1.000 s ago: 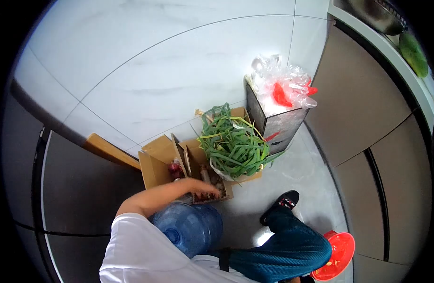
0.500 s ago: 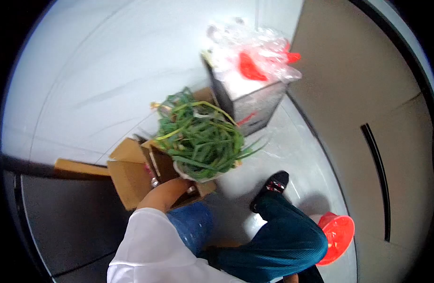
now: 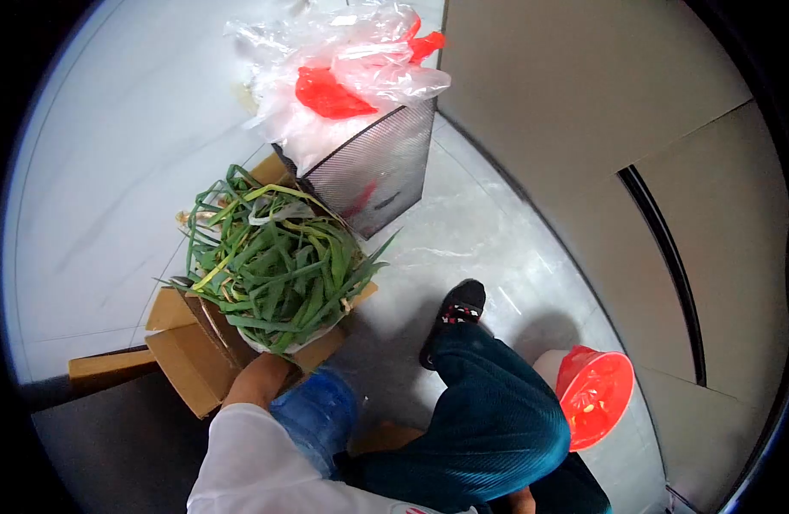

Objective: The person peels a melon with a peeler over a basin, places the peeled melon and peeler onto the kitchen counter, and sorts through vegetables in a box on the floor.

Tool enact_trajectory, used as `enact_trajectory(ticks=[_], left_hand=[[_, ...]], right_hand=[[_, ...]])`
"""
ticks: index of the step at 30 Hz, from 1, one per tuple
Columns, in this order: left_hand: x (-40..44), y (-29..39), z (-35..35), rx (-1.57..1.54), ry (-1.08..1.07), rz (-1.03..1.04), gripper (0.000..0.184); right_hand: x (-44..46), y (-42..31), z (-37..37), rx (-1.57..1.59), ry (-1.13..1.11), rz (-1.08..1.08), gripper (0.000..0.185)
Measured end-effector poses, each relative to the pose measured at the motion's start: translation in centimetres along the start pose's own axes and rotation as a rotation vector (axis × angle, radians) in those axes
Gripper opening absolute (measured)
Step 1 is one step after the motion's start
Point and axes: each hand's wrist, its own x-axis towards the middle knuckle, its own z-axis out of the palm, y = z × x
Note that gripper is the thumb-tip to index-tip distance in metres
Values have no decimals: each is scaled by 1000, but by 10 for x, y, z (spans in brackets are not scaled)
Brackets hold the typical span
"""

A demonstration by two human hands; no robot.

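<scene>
My left hand [image 3: 270, 374] reaches into an open cardboard box [image 3: 187, 364]; its fingers are hidden inside, under a heap of long green scallions [image 3: 279, 257]. Some of the leaves are yellowed, and a white bag edge shows beneath the heap. Of my right hand [image 3: 521, 500], only a small part shows at the bottom edge, beside my bent leg; what its fingers do cannot be made out.
Behind the scallions stands a black mesh bin [image 3: 381, 171] stuffed with clear and red plastic bags [image 3: 334, 90]. A blue translucent water jug [image 3: 317, 415] is beside the box. At right are a red-lined bucket [image 3: 596, 398] and grey cabinet doors [image 3: 583, 111]. My shoe [image 3: 457, 313] rests on the tiles.
The view has shifted, so the box, scallions and bin sit further left. My left hand has gone deeper into the box; small items seen inside it before are now out of sight.
</scene>
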Motion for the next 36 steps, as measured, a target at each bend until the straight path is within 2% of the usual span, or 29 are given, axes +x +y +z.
enact_trajectory(ticks=[13,16,20,22,24,28,29,30,32,33,36], left_hand=[[-14,-20,30,92,5,-1,57],[-9,-26,30,128,16,0,57],[-3,-30,27,178,28,13,57],[0,-34,23,203,39,17,57],[0,-40,18,229,50,18,57],[-1,-49,1,279,90,31,57],[-3,-51,-4,292,101,35,57],[-4,-53,-9,301,118,38,57],[-6,-55,-22,323,155,58,57],[-9,-58,-29,337,179,66,57],[-22,-66,-49,361,271,107,56]], right_hand=[[7,17,16,72,120,-132,38],[7,19,12,58,-12,-135,35],[15,42,34,-95,-68,-109,34],[4,-37,-22,-77,-48,-67,38],[-3,-75,-47,-71,-125,79,42],[0,-72,-43,-60,-117,2,45],[-2,-77,-43,-6,-60,-21,37],[-3,-76,-40,13,-36,-15,37],[-2,-72,-35,-138,12,-79,42],[-2,-75,-40,-131,-71,-38,47],[-2,-69,-40,-209,-83,-57,48]])
